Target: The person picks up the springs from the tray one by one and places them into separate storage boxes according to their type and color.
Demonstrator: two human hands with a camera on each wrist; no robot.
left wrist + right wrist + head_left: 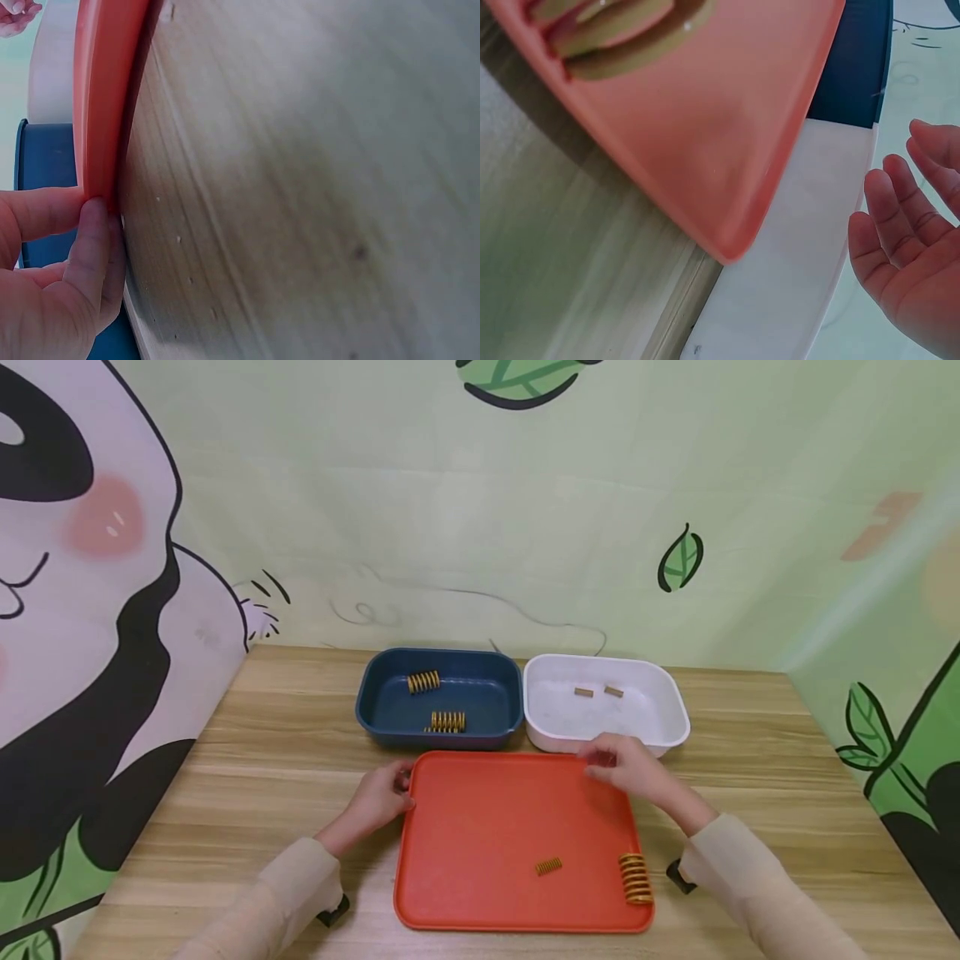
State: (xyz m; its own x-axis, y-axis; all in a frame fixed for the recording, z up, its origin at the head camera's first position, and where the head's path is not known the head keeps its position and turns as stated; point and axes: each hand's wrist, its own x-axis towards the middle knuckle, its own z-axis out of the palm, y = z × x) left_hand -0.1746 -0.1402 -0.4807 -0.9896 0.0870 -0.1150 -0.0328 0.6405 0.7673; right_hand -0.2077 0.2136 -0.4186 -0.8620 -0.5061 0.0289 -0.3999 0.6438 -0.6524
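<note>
An orange-red tray lies on the table. My left hand pinches its left rim; in the left wrist view the thumb and fingers close on the edge. Above the tray's far right corner is my right hand, near the white bin. Its fingers are loosely bent and hold nothing in the right wrist view. On the tray, a small gold coil spring lies right of the middle. A larger gold coil spring rests along the right rim, and part of it shows in the right wrist view.
Behind the tray stand a dark blue bin holding several large gold springs and, beside it, a white bin with two small brown springs. The wooden table meets a printed wall cloth at the back.
</note>
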